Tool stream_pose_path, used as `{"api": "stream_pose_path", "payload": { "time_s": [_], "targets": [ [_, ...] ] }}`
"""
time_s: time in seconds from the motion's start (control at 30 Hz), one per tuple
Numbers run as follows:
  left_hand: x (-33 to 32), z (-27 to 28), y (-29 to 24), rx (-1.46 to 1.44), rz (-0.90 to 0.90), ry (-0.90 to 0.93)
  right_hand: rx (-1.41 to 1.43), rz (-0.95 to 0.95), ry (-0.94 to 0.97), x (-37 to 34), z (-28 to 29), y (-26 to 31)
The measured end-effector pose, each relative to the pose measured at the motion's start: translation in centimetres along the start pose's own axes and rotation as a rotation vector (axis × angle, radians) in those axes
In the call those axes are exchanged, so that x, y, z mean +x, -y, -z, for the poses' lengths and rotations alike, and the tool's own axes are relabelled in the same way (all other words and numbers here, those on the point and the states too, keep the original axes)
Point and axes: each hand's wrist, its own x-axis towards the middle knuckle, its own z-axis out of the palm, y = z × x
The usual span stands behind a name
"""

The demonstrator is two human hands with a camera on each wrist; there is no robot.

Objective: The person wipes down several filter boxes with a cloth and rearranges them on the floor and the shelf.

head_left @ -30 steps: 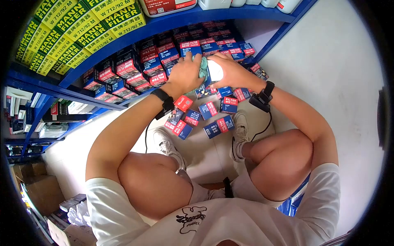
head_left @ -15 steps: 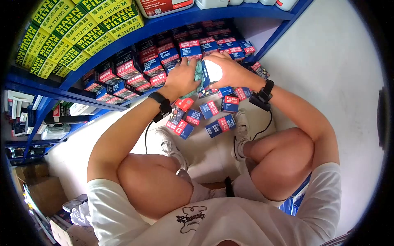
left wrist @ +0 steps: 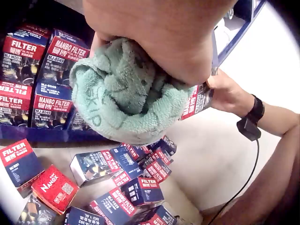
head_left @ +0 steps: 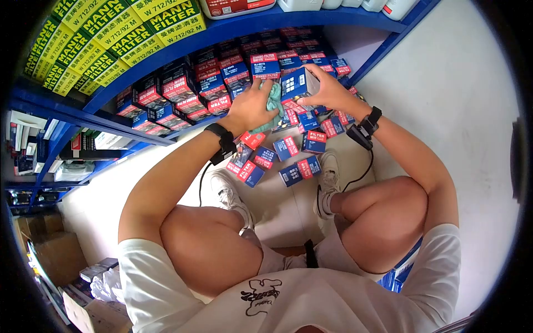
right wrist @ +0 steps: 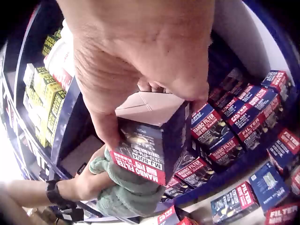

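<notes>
My left hand point(head_left: 251, 105) grips a bunched green towelling cloth point(left wrist: 126, 98). In the head view the cloth lies right beside the left face of a blue and red oil filter box point(head_left: 296, 86). Fingers and thumb of my right hand point(head_left: 331, 93) hold that box by its sides, above the boxes on the floor. The right wrist view shows its pale end flaps toward the palm and "MJ-8004" printed on one side point(right wrist: 143, 152). There the cloth overlaps the printed end, with the left hand behind it.
Rows of similar filter boxes point(head_left: 180, 89) fill the low blue shelf point(head_left: 363, 64). Several more, with a red Nanox box point(left wrist: 55, 189), lie on the floor before my shoes point(head_left: 225, 191). Green and yellow filter boxes point(head_left: 116, 33) and white jugs point(head_left: 300, 4) stand on the shelf above.
The box has turned in my right hand: its bright white end faced up before, and a blue printed face shows now. The right hand has shifted slightly right, while the left still holds the cloth.
</notes>
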Motion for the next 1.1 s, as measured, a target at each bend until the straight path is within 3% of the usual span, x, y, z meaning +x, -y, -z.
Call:
{"api": "stream_pose_path", "payload": {
  "time_s": [0.03,0.1,0.23,0.3,0.33,0.43,0.5,0.57,0.73,0.87,0.97,1.03,1.1],
  "targets": [
    [-0.1,0.0,0.1,0.001,0.0,0.002,0.002,-0.001,0.0,0.0,-0.1,-0.1],
    [-0.1,0.1,0.4,-0.124,-0.082,-0.013,0.36,-0.074,0.123,0.0,-0.4,0.2],
    [-0.3,-0.7,0.5,-0.252,-0.174,-0.023,0.241,-0.171,0.167,0.0,0.0,1.6],
    [-0.3,-1.1,0.3,-0.259,-0.153,-0.07,0.259,-0.077,0.215,0.0,0.2,1.9],
    [-0.3,-1.0,0.3,-0.252,-0.164,-0.064,0.078,0.082,0.149,0.4,-0.3,1.0],
    [0.1,-0.7,-0.1,-0.155,-0.171,-0.053,0.096,0.041,0.172,0.0,-0.3,1.2],
    [0.2,-0.9,0.0,-0.122,-0.151,-0.043,0.104,0.038,0.197,-0.2,-0.4,1.6],
    [0.3,-1.5,0.5,-0.101,-0.103,-0.105,0.339,-0.116,0.218,-0.7,-0.9,2.0],
    [0.8,-2.0,1.2,-0.012,0.043,0.019,0.399,-0.083,0.187,-0.5,-1.1,2.2],
    [0.6,-1.2,0.6,0.011,0.122,0.159,0.248,-0.082,0.038,-0.1,-1.0,1.7],
    [0.5,-1.3,0.3,-0.014,0.121,0.184,0.178,-0.048,-0.03,0.2,-1.6,-0.1],
    [0.3,-1.6,0.6,-0.045,0.121,0.166,-0.041,0.05,-0.125,0.4,-2.5,-1.2],
    [0.2,-1.8,1.0,-0.074,0.12,0.149,-0.03,0.032,-0.103,0.3,-2.7,-1.7]
  ]
}}
